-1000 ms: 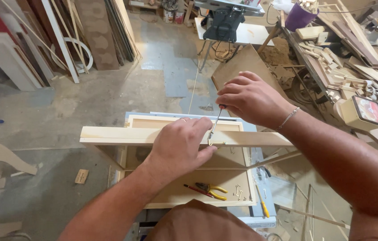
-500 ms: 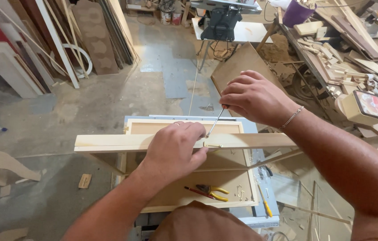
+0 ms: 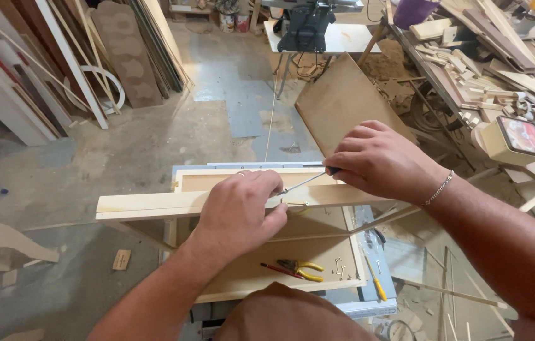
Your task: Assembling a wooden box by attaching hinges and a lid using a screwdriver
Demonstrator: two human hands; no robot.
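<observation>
A long pale wooden strip (image 3: 147, 204) lies crosswise over an open wooden box frame (image 3: 229, 180). My left hand (image 3: 242, 205) presses down on the strip near its middle, fingers curled over the far edge. My right hand (image 3: 378, 158) grips a slim screwdriver (image 3: 305, 182) whose tip points down-left to the strip beside my left fingers. A small brass fitting (image 3: 298, 204) sits on the strip's front face under the tip.
Red-and-yellow pliers (image 3: 296, 269) and small screws (image 3: 342, 270) lie on the panel inside the frame. A yellow-handled tool (image 3: 376, 285) rests at its right edge. Wood offcuts (image 3: 476, 69) pile up at right, boards (image 3: 122, 50) lean at back left, a saw stand (image 3: 308, 28) stands behind.
The screwdriver has tilted from nearly upright to slanting low, my right hand moving right and down. My left hand stays on the strip.
</observation>
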